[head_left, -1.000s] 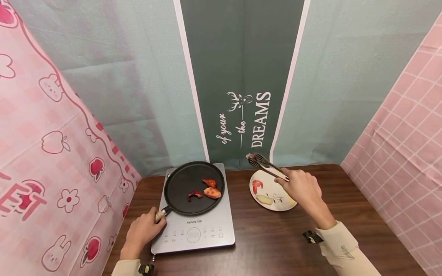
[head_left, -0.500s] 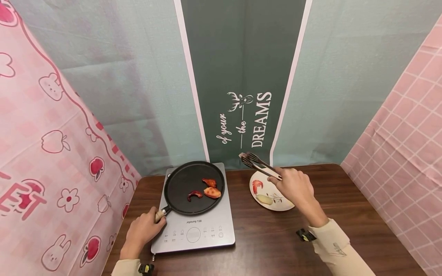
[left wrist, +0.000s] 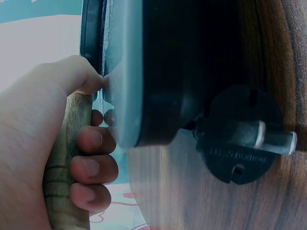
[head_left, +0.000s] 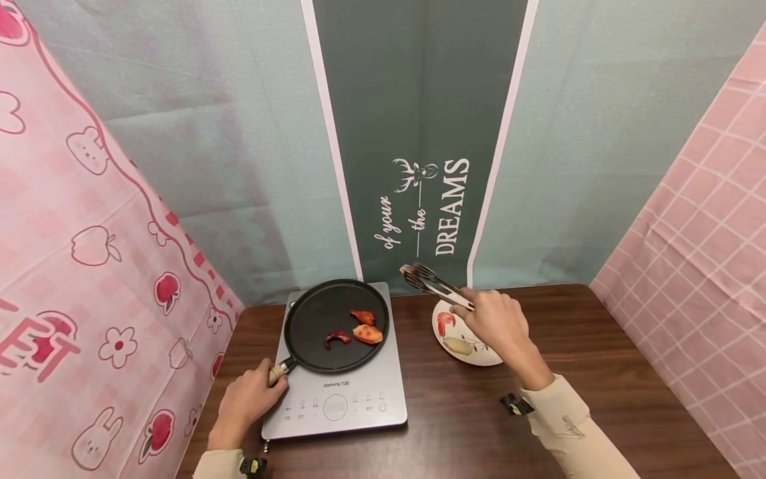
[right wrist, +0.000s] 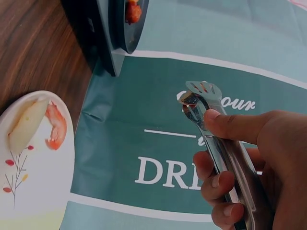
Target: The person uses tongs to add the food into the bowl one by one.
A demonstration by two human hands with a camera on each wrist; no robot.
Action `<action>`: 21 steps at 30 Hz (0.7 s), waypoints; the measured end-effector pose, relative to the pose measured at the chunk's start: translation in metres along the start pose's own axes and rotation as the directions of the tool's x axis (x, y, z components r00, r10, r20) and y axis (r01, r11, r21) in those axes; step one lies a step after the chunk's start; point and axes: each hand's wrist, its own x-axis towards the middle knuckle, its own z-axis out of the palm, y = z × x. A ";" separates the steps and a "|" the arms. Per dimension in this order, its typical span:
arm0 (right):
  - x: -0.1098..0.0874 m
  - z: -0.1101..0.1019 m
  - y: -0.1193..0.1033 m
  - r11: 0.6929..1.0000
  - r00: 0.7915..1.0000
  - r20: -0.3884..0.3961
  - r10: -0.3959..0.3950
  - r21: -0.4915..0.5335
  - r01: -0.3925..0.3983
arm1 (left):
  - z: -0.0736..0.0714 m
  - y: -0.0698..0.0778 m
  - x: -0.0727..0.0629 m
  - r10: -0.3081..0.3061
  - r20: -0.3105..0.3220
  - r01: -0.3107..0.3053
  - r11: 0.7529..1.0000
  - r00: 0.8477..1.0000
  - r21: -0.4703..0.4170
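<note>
My left hand [head_left: 250, 398] grips the wooden handle [left wrist: 67, 177] of a black frying pan [head_left: 314, 316]. Inside the pan lie a curled dark red piece [head_left: 337, 338], an orange-brown slice [head_left: 368, 334] and a reddish wing-like piece [head_left: 362, 317]. Metal tongs [head_left: 441, 291] are held in my right hand [head_left: 499, 322], pointing left above the table's back edge. A small brownish piece [right wrist: 188, 98] shows at the tong tips in the right wrist view. Below the tongs, a white plate [head_left: 479, 360] carries a shrimp [head_left: 443, 322] and a pale yellow slice [head_left: 457, 345].
The pan sits on a silver induction cooker [head_left: 383, 399] with touch controls, at the left of the dark wooden table [head_left: 449, 426]. A black plug [left wrist: 242, 134] shows beside the cooker in the left wrist view. Behind the table hangs a printed green cloth [head_left: 419, 100].
My right hand has moved left with the tongs, from over the plate's right side toward the pan. My left hand, the pan and the food in it stay still.
</note>
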 end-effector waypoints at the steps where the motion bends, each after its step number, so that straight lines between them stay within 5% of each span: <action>1: 0.000 0.001 -0.001 1.000 1.000 -0.004 -0.003 0.000 0.003 | 0.000 0.000 0.000 0.000 -0.001 0.000 1.000 1.000 0.000; 21: 0.007 0.011 -0.019 0.999 0.999 0.002 -0.035 -0.002 0.035 | 0.001 -0.002 0.000 0.002 -0.001 -0.002 1.000 1.000 -0.002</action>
